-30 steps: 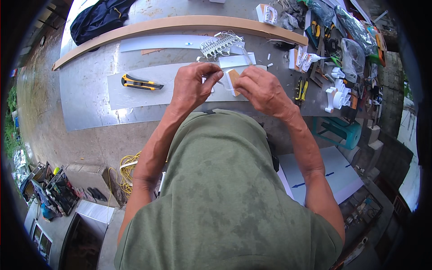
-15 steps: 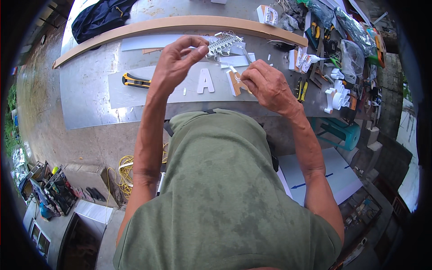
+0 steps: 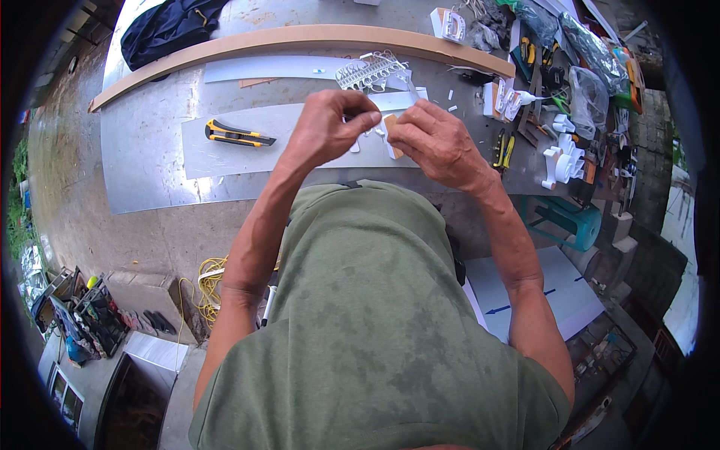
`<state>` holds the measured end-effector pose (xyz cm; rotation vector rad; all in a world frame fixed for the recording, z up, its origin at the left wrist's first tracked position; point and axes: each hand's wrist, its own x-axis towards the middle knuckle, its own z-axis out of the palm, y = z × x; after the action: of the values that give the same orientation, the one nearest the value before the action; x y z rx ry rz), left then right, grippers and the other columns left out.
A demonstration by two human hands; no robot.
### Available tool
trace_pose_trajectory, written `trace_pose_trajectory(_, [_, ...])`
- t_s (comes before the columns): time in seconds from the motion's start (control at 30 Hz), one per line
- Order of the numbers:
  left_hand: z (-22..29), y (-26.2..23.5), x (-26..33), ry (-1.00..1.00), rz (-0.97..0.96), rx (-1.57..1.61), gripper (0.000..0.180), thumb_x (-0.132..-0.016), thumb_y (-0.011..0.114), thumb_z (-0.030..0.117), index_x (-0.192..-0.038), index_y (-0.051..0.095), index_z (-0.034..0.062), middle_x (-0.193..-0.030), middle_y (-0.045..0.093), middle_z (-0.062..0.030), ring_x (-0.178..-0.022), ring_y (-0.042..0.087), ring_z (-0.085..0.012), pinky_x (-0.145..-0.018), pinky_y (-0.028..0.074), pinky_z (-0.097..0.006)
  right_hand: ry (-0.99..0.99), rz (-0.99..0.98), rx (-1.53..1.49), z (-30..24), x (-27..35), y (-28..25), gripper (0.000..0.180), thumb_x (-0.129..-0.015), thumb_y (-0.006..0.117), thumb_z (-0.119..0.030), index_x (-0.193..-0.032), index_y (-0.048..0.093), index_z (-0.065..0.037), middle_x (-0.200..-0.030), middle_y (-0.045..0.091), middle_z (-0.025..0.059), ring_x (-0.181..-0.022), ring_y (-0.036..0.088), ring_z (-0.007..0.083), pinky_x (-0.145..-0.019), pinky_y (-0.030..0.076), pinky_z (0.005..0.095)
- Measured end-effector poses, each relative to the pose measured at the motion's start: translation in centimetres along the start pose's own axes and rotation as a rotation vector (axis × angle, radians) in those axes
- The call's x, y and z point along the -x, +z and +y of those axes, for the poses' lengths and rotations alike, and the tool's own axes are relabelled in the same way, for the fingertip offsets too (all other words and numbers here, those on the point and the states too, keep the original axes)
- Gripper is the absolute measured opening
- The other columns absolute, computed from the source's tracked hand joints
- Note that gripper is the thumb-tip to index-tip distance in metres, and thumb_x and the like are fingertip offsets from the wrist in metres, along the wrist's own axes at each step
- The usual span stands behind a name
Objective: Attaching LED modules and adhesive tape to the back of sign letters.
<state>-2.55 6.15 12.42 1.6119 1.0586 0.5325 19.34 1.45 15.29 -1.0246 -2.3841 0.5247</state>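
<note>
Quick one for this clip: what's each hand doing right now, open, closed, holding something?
Left hand: closed in a pinch; what it grips, if anything, can't be made out.
Right hand: curled closed; its grip is hidden, so can't tell if it holds anything.

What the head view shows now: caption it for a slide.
Both hands close together above a metal table, a yellow-and-black utility knife to their left.
</note>
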Motion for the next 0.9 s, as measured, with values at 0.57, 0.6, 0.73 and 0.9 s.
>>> trace_pose_trajectory(0.57, [-0.3,2.1,-0.3,-0.049,-0.125,0.196,0.021,-0.087,0.078,0.015,-0.101,0.077,-0.0006,-0.074,0.072,-0.0115,-0.065,0.058,-0.0111,-0.062,0.05,-0.031,0.213,0.078,-0.237,1.8,1.9,-0.2,0.013,-0.083,0.076,-0.007,-0.095,0.072,-0.003,-0.087,0.064,0.0074,-0.082,0.061,0.0242,-0.073,0.051,0.0362])
trace_pose_trajectory(0.6, [-0.2,2.1,-0.2,-0.05,-0.126,0.198,0.021,-0.087,0.078,0.015,-0.101,0.077,-0.0006,-0.074,0.072,-0.0115,-0.065,0.058,-0.0111,-0.062,0.05,-0.031,0.234,0.059,-0.255,1.8,2.0,-0.2,0.013,-0.084,0.075,-0.007,-0.096,0.072,-0.003,-0.086,0.064,0.0072,-0.082,0.061,0.0238,-0.073,0.051,0.0361])
trace_pose_trajectory(0.73, [0.4,2.1,-0.3,-0.064,-0.152,0.151,0.02,-0.087,0.078,0.015,-0.1,0.077,-0.0001,-0.076,0.073,-0.0123,-0.066,0.06,-0.0125,-0.063,0.051,-0.032,0.285,0.043,-0.282,1.9,2.2,-0.2,0.011,-0.085,0.075,-0.008,-0.095,0.071,-0.003,-0.086,0.063,0.0073,-0.079,0.062,0.023,-0.071,0.051,0.0359])
trace_pose_trajectory(0.9, [0.2,2.4,-0.3,-0.022,-0.166,0.123,0.017,-0.089,0.076,0.013,-0.098,0.075,-0.0015,-0.076,0.07,-0.0051,-0.068,0.057,-0.0084,-0.063,0.049,-0.029,0.309,-0.006,-0.295,1.8,2.2,-0.3,0.011,-0.086,0.074,-0.008,-0.092,0.068,0.0,-0.083,0.061,0.0081,-0.076,0.061,0.0223,-0.068,0.051,0.0357])
